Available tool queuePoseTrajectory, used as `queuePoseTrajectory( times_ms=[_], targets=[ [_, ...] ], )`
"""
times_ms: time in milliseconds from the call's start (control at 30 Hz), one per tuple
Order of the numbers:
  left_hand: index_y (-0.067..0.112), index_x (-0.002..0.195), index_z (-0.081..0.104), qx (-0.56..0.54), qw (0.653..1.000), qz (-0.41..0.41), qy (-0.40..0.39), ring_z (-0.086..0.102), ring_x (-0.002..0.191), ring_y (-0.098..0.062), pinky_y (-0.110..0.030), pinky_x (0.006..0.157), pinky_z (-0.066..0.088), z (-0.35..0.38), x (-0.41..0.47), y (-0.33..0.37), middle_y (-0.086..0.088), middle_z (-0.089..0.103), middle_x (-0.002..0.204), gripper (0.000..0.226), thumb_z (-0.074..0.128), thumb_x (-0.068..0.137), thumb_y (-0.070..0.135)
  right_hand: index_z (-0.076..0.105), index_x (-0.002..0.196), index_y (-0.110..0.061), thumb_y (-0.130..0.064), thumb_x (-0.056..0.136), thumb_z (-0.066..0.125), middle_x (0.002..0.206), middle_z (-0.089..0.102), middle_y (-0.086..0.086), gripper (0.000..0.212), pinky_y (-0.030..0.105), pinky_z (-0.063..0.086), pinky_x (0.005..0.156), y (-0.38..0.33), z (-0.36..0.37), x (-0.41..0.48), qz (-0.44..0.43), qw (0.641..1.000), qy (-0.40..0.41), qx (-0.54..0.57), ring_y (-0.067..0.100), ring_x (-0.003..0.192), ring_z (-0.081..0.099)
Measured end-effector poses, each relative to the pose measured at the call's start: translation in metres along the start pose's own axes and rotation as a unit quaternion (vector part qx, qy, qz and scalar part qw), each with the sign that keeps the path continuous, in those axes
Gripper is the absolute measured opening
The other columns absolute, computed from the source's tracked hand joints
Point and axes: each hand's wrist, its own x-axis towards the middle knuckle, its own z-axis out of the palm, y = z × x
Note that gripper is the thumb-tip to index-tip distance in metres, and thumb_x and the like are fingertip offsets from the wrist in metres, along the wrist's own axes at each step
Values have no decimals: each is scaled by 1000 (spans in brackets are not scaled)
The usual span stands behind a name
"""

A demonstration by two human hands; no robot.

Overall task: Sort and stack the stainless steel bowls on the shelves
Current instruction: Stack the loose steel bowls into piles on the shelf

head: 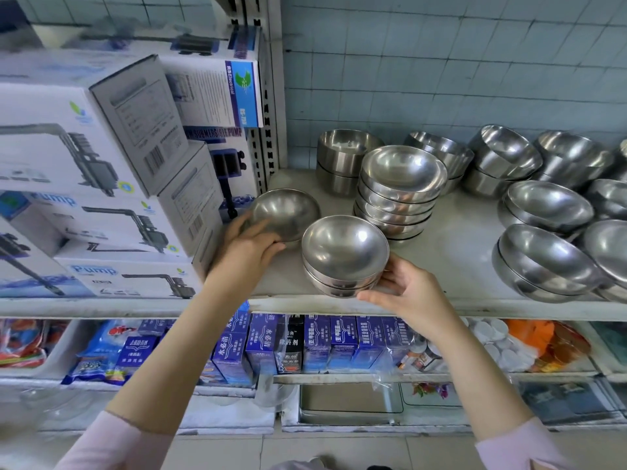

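Observation:
A white shelf (451, 245) carries many stainless steel bowls. My left hand (247, 247) grips the near rim of a single tilted bowl (288, 212) at the shelf's left end. My right hand (403, 290) holds the right side of a short stack of bowls (342, 252) at the shelf's front edge, thumb on the rim and fingers curled under the base. Behind it stands a taller stack of several bowls (400, 184). More stacks fill the back (346, 154) and the right side (546, 262).
White pump boxes (101, 171) are piled on the shelf just left of my left hand. The lower shelf holds blue boxes (315, 340) and packets. A tiled wall (441, 62) rises behind the bowls. Bare shelf surface lies between the middle stack and the right-hand stacks.

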Motion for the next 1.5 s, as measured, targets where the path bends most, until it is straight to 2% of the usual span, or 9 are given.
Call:
queuePoseTrajectory(
  times_ms=[333, 500, 600, 833, 1067, 1133, 1200, 1333, 1500],
  targets=[
    [-1, 95, 72, -120, 982, 58, 137, 53, 111, -22, -37, 109, 34, -37, 1, 35, -11, 69, 104, 16, 61, 92, 11, 56, 135, -27, -67, 46, 87, 125, 69, -11, 103, 39, 51, 105, -4, 0, -1, -4, 1000, -14, 11, 5, 115, 65],
    [10, 98, 73, -160, 976, 144, 34, 46, 121, -9, -22, 113, 28, -51, -11, 57, 8, 61, 115, 37, 50, 92, 38, 56, 132, -33, -58, 50, 89, 123, 71, -9, 92, 38, 51, 105, -6, 5, 2, -12, 1000, -12, 11, 7, 114, 67],
    [11, 100, 74, -132, 975, 178, -6, 38, 126, -7, -11, 113, 19, -45, -21, 57, -1, 65, 119, 41, 47, 91, 40, 57, 130, -33, -43, 60, 89, 119, 71, -14, 77, 27, 50, 104, -6, 11, 2, -24, 1000, 1, -4, -2, 112, 65],
    [10, 97, 74, -104, 977, 183, -37, 38, 132, -23, -37, 107, 31, -40, -27, 41, -6, 66, 118, 40, 46, 91, 38, 49, 132, -40, -41, 66, 88, 108, 52, -43, 76, -4, 36, 86, -8, 26, 9, -38, 999, 2, -32, -31, 101, 49],
    [13, 105, 72, -108, 977, 177, -39, 38, 137, -27, -46, 112, 34, -38, -27, 34, -5, 60, 127, 47, 41, 98, 48, 46, 147, -29, -43, 69, 87, 141, 56, -13, 89, 21, 39, 109, -14, 28, 15, -36, 998, -13, -51, -1, 129, 50],
    [28, 130, 58, -150, 977, 151, -31, 26, 146, -15, -31, 118, 26, -39, -31, 39, 3, 40, 148, 37, 53, 95, 39, 43, 148, -29, -46, 69, 85, 142, 56, -11, 91, 23, 41, 110, -17, 25, 13, -39, 997, -22, -66, 0, 129, 51],
    [40, 146, 22, -211, 973, 94, -25, 7, 148, 1, -12, 117, 11, -38, -37, 42, 14, 11, 158, 72, 60, 86, 45, 39, 151, -29, -57, 67, 80, 139, 56, -15, 96, 22, 45, 105, -20, 19, 8, -41, 995, -19, -94, 1, 124, 54],
    [32, 152, -10, -335, 938, -58, -70, 9, 145, 8, -14, 117, 14, -18, -48, 47, 31, 4, 152, 132, 72, 58, 75, 59, 134, -24, -60, 70, 67, 123, 63, -18, 74, 9, 44, 92, -12, -9, -19, -74, 984, 139, -79, 0, 112, 57],
    [23, 154, 7, -357, 924, -111, -81, 41, 130, 1, -11, 102, 39, -2, -43, 60, 13, 35, 144, 123, 84, 59, 36, 68, 120, -6, -48, 82, 68, 118, 70, 7, 56, 50, 49, 94, 32, -76, -40, -155, 864, 376, -296, 27, 115, 58]
  ],
)
